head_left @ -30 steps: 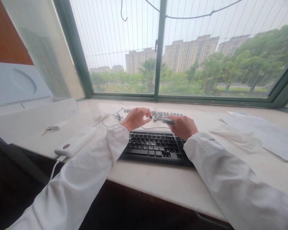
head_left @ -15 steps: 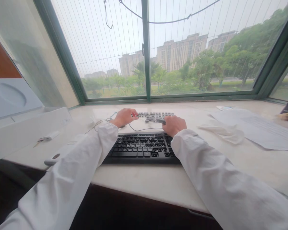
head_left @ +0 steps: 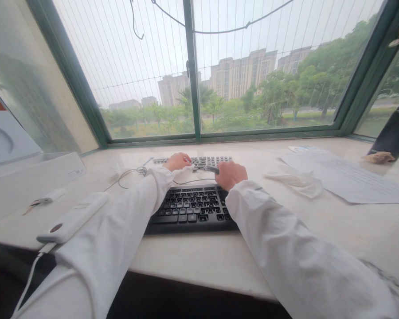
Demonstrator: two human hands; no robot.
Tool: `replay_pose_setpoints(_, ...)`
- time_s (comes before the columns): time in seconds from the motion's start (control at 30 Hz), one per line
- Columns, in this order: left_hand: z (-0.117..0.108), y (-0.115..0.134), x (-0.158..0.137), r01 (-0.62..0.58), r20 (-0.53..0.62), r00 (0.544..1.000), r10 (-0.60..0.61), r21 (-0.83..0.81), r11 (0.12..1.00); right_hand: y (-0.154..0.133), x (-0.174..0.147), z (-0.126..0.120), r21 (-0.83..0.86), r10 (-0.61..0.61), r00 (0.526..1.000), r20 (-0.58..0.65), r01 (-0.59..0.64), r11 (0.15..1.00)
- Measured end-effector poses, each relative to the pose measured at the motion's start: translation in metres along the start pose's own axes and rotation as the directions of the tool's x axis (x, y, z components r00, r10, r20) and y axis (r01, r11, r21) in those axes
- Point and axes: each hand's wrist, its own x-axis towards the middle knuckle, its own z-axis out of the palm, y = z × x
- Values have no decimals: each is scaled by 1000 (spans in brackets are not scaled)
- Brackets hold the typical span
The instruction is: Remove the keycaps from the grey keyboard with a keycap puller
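Observation:
A black keyboard [head_left: 182, 225] lies in front of me, with many keycaps off its upper and right parts. Behind it, loose keycaps [head_left: 216, 160] are laid out in rows on the white counter. My left hand [head_left: 177, 162] is over the left part of those rows, its fingers bent together; whatever is between them is too small to make out. Closed around a dark-handled tool [head_left: 212, 169] with a paler tip, my right hand [head_left: 232, 175] is above the keyboard's far right corner. The tool points left, toward the keycaps, and its exact kind does not show.
A thin grey cable [head_left: 126, 173] lies coiled to the left. Nearer me are a white power strip [head_left: 75, 217] and a white box [head_left: 61, 170]. Crumpled white tissue [head_left: 295, 179], papers [head_left: 349, 175] and a dark upright object [head_left: 394, 130] are on the right. The window [head_left: 196, 110] stands behind.
My view has turned slightly right, so things sit further left in it. My left hand has shifted right relative to the keyboard, its fingers drawn closer together. My right hand keeps hold of the tool.

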Motion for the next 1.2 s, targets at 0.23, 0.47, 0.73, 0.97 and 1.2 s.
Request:
replay_pose_setpoints(0.23,7,-6,8,-12,-9,1000,12,0,1000,-2,-2,-3,-6,2,1000,8,-2,1000)
replay_pose_setpoints(0.47,14,-9,12,-1,-1,1000,1,-19,1000,-1,-1,-1,0,0,1000,3,0,1000)
replay_pose_setpoints(0.73,14,-9,11,3,34,999,-1,-64,998,-2,-2,-2,-2,5,999,48,-5,1000)
replay_pose_setpoints(0.97,14,-7,10,17,40,999,-15,-49,999,-2,-2,-1,7,-24,1000,15,24,1000)
replay_pose_setpoints(1.2,12,-4,8,39,37,999,-38,-18,999,-3,-1,0,26,-25,999,40,24,999)
